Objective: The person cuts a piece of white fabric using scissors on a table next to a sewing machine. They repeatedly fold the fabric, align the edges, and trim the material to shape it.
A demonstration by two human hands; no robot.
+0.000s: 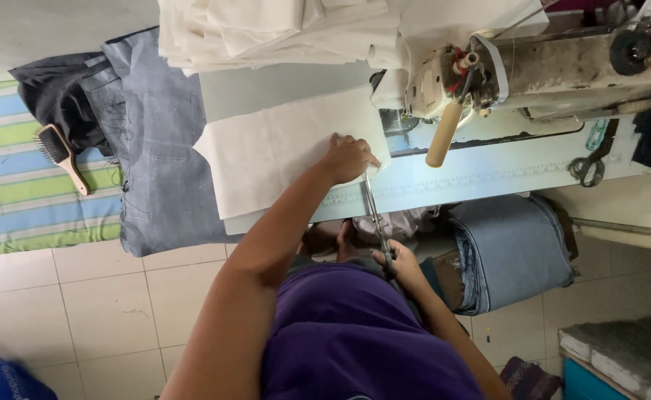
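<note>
Scissors [378, 222], long and thin-bladed, pointing up from the right hand [402, 265] toward the near edge of the white fabric panel [281, 155]; lying across the front lip of the pale sewing table [481, 174], tips just under the left hand [346, 159]. Right hand closing around the scissor handles, fingers wrapped through and gripping them, held low over the lap. Left hand pressing flat, fingers curled down on the panel's right corner, pinning it to the table rather than clasping it. Panel spreading leftward over the tabletop, its left edge overlapping grey denim cloth [155, 141] hanging off the table side. Sitting just right of the left hand, an industrial sewing machine [555, 63], worn cream head, with a wooden-coloured cylindrical handle [442, 135] slanting down from it. Piling up at the top, folded white fabric [266, 30]. Resting on a striped blue, green and white mat [21, 185] at far left, a wooden hairbrush [62, 155] beside dark cloth [51, 92]. Standing below the table at right, a stack of folded light-blue denim [510, 252]. Lying on the table's right end, a second pair of scissors [588, 167]. Showing in the lower left corner, a blue bag-like shape [3, 379], printing too blurred for reading.
</note>
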